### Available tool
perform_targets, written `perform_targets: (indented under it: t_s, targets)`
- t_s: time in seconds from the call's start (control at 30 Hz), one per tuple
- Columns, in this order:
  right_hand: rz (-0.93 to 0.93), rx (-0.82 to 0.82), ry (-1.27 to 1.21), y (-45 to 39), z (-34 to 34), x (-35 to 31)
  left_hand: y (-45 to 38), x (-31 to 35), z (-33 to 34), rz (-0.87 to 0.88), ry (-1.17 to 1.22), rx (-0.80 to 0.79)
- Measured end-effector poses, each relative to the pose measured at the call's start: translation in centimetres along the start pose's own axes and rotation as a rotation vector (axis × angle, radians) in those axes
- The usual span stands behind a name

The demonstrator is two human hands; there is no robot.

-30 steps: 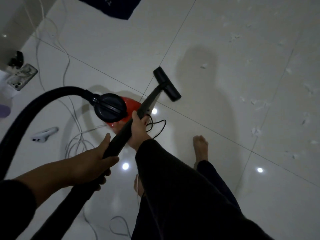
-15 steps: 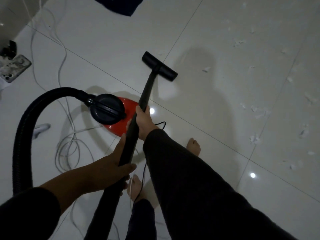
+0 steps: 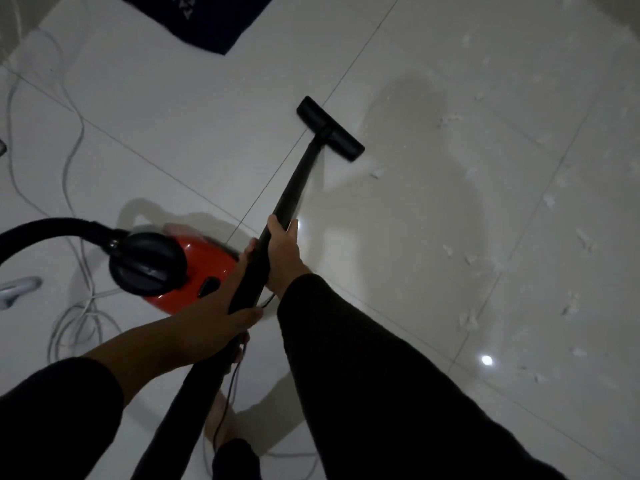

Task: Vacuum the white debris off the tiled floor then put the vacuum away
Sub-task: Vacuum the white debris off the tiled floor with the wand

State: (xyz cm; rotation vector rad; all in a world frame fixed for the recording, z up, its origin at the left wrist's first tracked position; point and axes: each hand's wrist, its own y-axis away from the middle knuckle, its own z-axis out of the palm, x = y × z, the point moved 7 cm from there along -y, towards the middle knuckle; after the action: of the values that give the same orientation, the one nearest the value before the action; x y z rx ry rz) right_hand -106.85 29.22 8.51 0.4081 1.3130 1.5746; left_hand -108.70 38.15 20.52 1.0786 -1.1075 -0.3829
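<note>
Both hands grasp the black wand (image 3: pixel 298 188): the right hand (image 3: pixel 285 252) higher up, the left hand (image 3: pixel 221 306) just below it. Ahead of them the floor nozzle (image 3: pixel 330 128) sits on the tiled floor (image 3: pixel 173 116), white debris (image 3: pixel 467 320) scattered to their right, red vacuum (image 3: pixel 197 268) beside the left.

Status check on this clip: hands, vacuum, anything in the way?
Both hands shut on the wand: right hand ahead, left hand behind. Floor head down on tile, white debris uncollected to its right. White cables loose beside red vacuum body.
</note>
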Motion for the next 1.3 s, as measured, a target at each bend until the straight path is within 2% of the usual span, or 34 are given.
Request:
perform_targets:
  t_s: [0.17,0.33,0.47,0.73,1.1,1.3]
  targets:
    - [-0.029,0.015,0.01,-1.8,-0.5,-6.8,-3.1,5.6,0.5,0.006,0.036,0.034]
    - [-0.024,0.066,0.034,-4.5,-1.3,-12.3,-5.8,9.2,0.5,-0.065,0.149,-0.024]
    - [-0.05,0.089,0.027,-7.3,-0.9,-17.2,-9.7,12.7,-0.9,0.004,0.126,-0.013]
    - [-0.085,0.085,-0.086,-13.4,2.3,-29.2,-18.4,24.3,-6.8,0.132,-0.1,-0.036]
    - [-0.147,0.175,-0.132,-17.2,3.5,-42.5,-25.9,36.8,-9.7,0.085,-0.016,-0.132]
    - [-0.172,0.203,-0.086,-21.0,1.1,-50.1,-32.0,42.2,-8.6,0.08,-0.001,-0.064]
